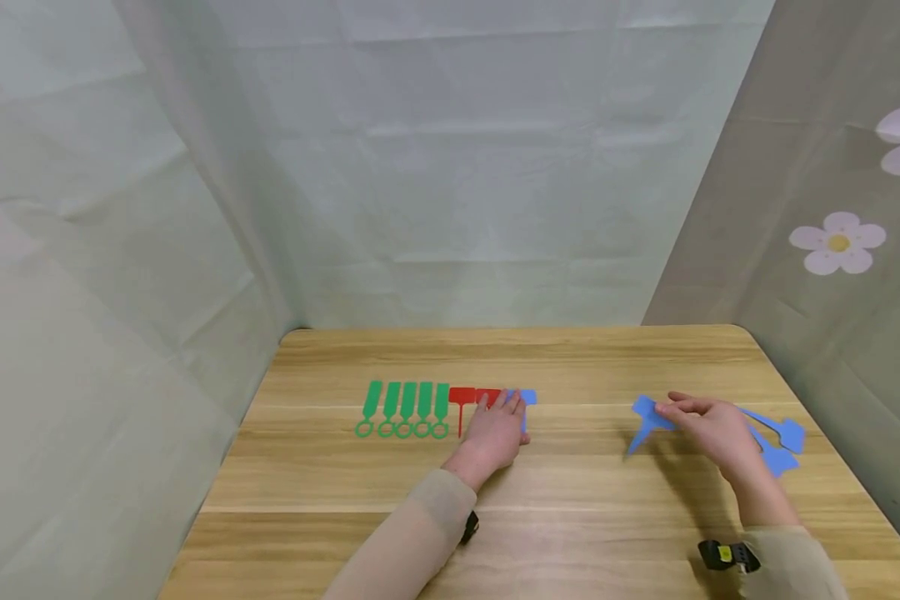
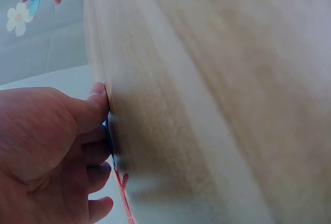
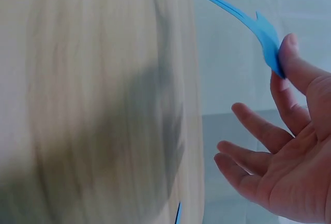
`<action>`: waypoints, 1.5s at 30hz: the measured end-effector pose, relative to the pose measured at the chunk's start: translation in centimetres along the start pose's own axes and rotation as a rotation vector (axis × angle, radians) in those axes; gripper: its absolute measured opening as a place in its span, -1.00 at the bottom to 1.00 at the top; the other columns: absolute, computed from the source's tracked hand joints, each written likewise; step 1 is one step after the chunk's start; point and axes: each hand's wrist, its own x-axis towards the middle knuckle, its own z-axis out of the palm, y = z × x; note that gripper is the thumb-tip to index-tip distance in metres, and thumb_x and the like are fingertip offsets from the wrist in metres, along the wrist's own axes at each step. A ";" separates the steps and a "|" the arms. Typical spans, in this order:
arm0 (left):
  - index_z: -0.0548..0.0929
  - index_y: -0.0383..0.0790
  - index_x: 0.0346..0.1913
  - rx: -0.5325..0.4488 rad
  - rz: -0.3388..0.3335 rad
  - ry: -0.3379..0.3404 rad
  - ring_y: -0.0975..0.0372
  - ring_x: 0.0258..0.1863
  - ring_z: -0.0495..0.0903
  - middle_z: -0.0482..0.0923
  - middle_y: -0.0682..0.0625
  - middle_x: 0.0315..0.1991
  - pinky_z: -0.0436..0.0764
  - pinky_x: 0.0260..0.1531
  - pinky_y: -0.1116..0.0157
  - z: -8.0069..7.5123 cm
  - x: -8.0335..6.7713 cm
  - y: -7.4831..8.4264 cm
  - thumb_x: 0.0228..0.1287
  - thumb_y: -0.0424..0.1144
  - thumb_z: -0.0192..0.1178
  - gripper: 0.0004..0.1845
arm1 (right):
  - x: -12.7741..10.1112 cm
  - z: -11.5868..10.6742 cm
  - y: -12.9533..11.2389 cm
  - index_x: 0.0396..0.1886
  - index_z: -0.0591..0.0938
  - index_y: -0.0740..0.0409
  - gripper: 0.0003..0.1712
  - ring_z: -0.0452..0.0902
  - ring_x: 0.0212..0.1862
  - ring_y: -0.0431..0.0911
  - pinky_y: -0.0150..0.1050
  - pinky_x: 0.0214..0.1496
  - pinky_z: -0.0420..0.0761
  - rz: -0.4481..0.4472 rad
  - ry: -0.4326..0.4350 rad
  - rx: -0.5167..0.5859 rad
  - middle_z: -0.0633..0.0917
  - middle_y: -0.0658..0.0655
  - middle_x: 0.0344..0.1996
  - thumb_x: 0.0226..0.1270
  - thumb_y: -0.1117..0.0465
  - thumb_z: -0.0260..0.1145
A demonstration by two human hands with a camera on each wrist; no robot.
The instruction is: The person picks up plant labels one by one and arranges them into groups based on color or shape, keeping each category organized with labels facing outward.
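Observation:
My left hand (image 1: 495, 433) lies palm down over the end of a row of tags, its fingers extended. Under its fingertips are a blue T-shaped plant label (image 1: 528, 397) and part of a red T-shaped plant label (image 1: 486, 393). Another red plant label (image 1: 461, 397) lies uncovered just left of it. Above the table at the right, my right hand (image 1: 720, 429) pinches a blue T-shaped plant label (image 3: 266, 40) between thumb and index finger. That label's pointed stem hangs down and leftward in the head view; the other fingers are spread, holding nothing.
Several green ring-ended tags (image 1: 407, 402) stand side by side at the row's left. More blue plant labels (image 1: 780, 461) lie loosely overlapping beyond my right hand. Pale cloth walls (image 1: 450, 208) enclose the wooden table (image 1: 330, 500) at the back and sides.

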 end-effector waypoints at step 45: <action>0.30 -0.15 0.68 0.013 0.003 0.006 0.11 0.70 0.06 0.16 0.01 0.70 0.15 0.63 -0.04 0.4 0.2 0.0 0.63 0.11 0.14 -0.26 | 5.1 6.2 -5.1 0.38 0.49 0.56 -0.45 0.11 0.57 0.51 0.41 0.54 0.24 -0.152 -0.256 0.023 0.21 0.59 0.57 0.80 0.12 0.02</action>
